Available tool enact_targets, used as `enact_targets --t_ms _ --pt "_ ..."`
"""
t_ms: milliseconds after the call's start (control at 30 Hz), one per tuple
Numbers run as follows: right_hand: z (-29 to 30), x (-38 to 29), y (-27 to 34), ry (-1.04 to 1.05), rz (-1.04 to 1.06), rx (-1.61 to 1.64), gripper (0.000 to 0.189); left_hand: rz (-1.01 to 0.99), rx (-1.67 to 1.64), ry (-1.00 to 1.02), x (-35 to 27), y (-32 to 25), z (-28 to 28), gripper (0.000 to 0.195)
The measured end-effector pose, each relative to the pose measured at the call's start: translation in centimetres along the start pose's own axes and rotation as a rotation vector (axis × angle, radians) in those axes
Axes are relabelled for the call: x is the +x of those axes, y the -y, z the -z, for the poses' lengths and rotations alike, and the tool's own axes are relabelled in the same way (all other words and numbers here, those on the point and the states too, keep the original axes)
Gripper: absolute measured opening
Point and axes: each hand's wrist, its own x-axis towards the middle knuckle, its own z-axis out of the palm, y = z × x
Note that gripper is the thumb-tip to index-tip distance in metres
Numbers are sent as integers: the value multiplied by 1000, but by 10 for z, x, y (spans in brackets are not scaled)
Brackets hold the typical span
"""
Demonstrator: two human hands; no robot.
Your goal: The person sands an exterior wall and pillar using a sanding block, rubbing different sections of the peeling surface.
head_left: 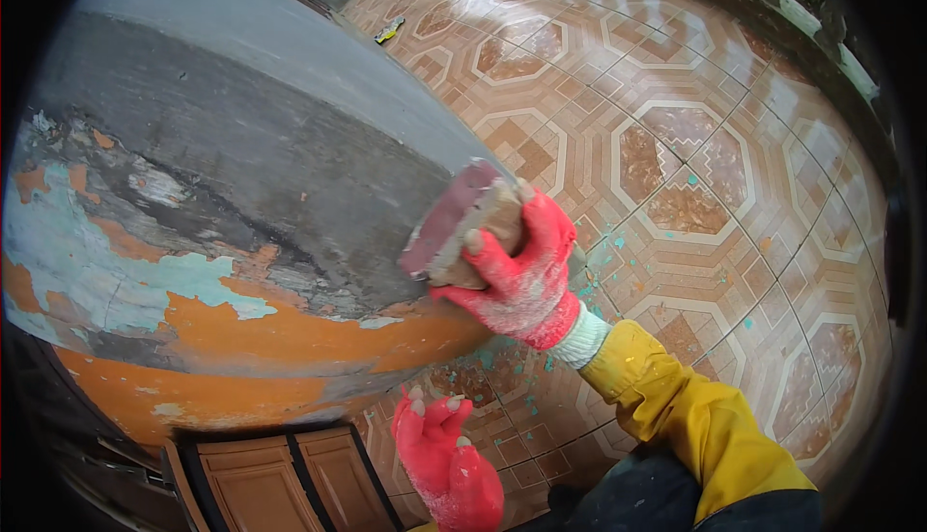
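Observation:
My right hand (518, 271), in a red-coated glove with a white knit cuff, grips a worn block (489, 231) with a dark red abrasive-looking face. That face lies against or very close to the grey area of a wall (290, 141), near its right edge. Around the grey area the wall shows peeling turquoise paint (195, 278) and orange paint (268, 329). My left hand (445, 452), gloved alike, hangs below the wall's lower edge with fingers loosely curled and apart, nothing in them. Bare fingertips show through both gloves.
Paint flakes (536, 387) are scattered over the patterned tile floor (688, 163). A brown panelled wooden door (253, 481) stands at lower left. A small yellow wrapper-like item (389, 29) lies on the far floor. A balustrade (797, 10) borders the floor at upper right.

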Motion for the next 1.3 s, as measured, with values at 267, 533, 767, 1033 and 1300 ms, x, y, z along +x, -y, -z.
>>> enact_targets --t_ms 267,533,767,1033,1300 --pt "5 -108 -76 26 -16 -166 126 20 59 -56 0 6 6 61" --pt "-10 -56 -18 -10 -12 -113 110 16 3 -57 -5 3 22 62" --pt "-3 -106 -46 27 14 -101 119 42 115 -28 -2 -16 29 65" --pt "3 -49 -28 70 9 -118 119 59 -30 -35 4 -17 27 59" --pt "-1 -75 -22 58 123 -124 111 12 -31 -36 -5 -21 48 60"
